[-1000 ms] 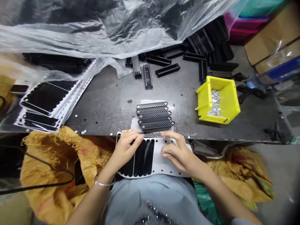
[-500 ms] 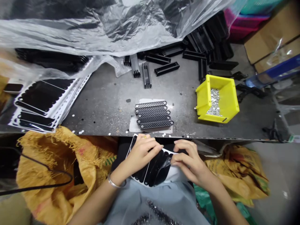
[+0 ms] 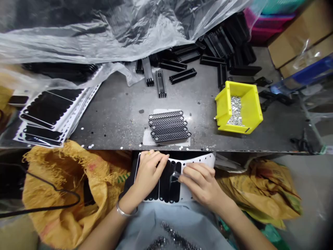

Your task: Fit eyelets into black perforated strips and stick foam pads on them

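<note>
A white backing sheet (image 3: 187, 195) with rows of long black adhesive strips (image 3: 164, 184) lies on my lap, below the table edge. My left hand (image 3: 149, 173) rests over its left part, fingers curled at the top edge and thumb lying across the strips. At the right end of the black strips my right hand (image 3: 199, 180) has thumb and fingers pinched together on a shiny piece of clear film (image 3: 177, 174). To its right the backing is bare white with punched holes. Several black mesh-patterned bars (image 3: 169, 128) lie side by side on the table ahead.
A yellow bin (image 3: 253, 121) of small metal parts stands at right. Black plastic parts (image 3: 183, 75) lie at the back beneath plastic sheeting (image 3: 109, 38). Stacked strip sheets (image 3: 52, 107) are at left. Orange woven sacks (image 3: 59, 194) flank my lap; scissors (image 3: 302, 141) lie far right.
The sheet has turned flatter and more of its bare right end shows. My right hand has moved left and closed its pinch on the film. The left hand has shifted slightly left.
</note>
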Motion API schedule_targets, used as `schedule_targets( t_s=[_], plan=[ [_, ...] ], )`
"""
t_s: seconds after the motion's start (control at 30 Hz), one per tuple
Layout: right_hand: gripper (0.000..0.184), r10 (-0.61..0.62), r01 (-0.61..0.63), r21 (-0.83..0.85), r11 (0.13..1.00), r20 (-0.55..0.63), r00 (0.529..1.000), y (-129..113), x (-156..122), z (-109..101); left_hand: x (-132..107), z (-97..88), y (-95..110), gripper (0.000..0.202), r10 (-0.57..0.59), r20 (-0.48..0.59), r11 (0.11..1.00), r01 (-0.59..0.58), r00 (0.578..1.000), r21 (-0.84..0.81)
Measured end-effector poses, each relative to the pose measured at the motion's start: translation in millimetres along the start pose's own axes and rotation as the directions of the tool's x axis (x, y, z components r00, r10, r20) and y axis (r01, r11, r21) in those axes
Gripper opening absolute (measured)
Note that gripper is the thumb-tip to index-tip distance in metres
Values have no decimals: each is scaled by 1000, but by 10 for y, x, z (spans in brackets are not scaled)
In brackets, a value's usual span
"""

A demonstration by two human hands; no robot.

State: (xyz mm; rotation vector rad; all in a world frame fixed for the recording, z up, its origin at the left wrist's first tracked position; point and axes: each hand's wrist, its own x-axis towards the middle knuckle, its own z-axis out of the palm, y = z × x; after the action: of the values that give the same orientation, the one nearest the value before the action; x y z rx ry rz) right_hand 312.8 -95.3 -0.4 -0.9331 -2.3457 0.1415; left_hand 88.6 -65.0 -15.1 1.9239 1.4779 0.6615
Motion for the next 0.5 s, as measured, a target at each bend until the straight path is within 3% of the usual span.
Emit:
schedule_targets(
  t_s=[0.1,0.17,0.27,0.33,0.4,0.43,0.47,0.5],
  plan=[
    [13,115,-133,179,975,108,987,-70,-76,-12,-37,5,-30,36,-31,-23,999,32,999,21],
    [14,197,-276,327,904,255,947,-94,-144,-76,-46,-6,-57,36,-34,-24,999,35,999,27],
    [16,284,-495,483,722,446,849,-63,-352,-260,-40,-64,-126,36,-50,-70,997,53,996,50],
    [21,347,-609,544,577,512,786,48,-618,-430,-32,-141,-200,35,-81,-114,993,90,990,73],
    [30,482,-686,566,458,490,726,267,-980,-601,-30,-236,-279,35,-112,-134,989,124,985,83],
    [34,615,-716,556,423,404,677,416,-1177,-671,-31,-280,-312,35,-127,-131,987,139,983,81],
    [35,748,-751,523,404,284,600,585,-1368,-720,-34,-319,-335,36,-141,-119,986,150,983,71],
    [34,853,-809,459,368,179,490,767,-1541,-742,-36,-349,-348,37,-155,-103,985,162,982,55]
  ],
)
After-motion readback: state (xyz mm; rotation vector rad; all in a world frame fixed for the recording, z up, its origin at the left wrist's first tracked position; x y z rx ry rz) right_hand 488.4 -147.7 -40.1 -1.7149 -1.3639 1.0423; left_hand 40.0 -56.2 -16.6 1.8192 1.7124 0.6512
